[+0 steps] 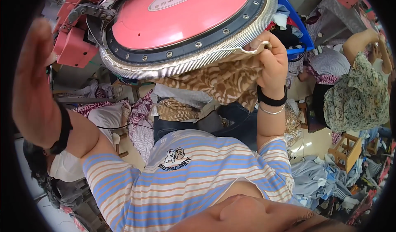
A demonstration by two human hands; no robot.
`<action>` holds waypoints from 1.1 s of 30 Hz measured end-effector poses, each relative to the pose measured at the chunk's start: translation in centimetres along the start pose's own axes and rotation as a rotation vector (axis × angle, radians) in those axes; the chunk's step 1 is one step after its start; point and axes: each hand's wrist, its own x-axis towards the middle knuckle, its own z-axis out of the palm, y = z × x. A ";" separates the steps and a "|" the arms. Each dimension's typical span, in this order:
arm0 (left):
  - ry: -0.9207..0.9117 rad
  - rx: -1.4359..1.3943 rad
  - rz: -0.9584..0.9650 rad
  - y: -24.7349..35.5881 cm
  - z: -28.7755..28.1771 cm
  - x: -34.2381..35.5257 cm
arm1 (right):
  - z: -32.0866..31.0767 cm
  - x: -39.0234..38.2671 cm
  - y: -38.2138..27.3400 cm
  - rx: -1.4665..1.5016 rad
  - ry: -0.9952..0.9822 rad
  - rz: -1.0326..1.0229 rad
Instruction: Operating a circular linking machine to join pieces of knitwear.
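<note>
A round pink machine plate [173, 17] with a dark screwed band and a ring of fine metal needles [156, 70] fills the upper middle. Brown-and-cream patterned fabric [212, 79] hangs from the front of that ring. My right hand [270, 61] pinches the fabric's pale rolled edge against the right front of the needles, fingers closed. My left hand [35, 81], raised at the far left beside the pink mechanism [76, 46], is open, its fingers stretched out, slightly blurred, with nothing in it.
A blue bin [299, 26] of cloth stands behind the plate. A co-worker in camouflage-patterned clothing [350, 96] is at the right, another person [62, 166] at the lower left. Purple-and-white fabric piles [140, 116], a wooden stool [344, 151] and pale-blue cloth heaps [313, 178] surround me.
</note>
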 end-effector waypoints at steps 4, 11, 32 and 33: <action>-0.461 -0.238 -0.265 3.0 13.1 3.8 | 1.1 -0.3 0.1 -0.018 0.058 -0.053; -0.547 -0.110 0.100 1.5 16.3 4.3 | 2.7 -0.2 -0.8 -0.580 0.127 -0.371; -0.699 -0.231 -0.076 1.7 18.1 6.0 | 0.2 1.9 -0.7 -0.642 0.244 -0.601; -0.701 -0.229 -0.076 1.4 18.3 6.0 | 0.1 2.1 -0.8 -0.645 0.231 -0.627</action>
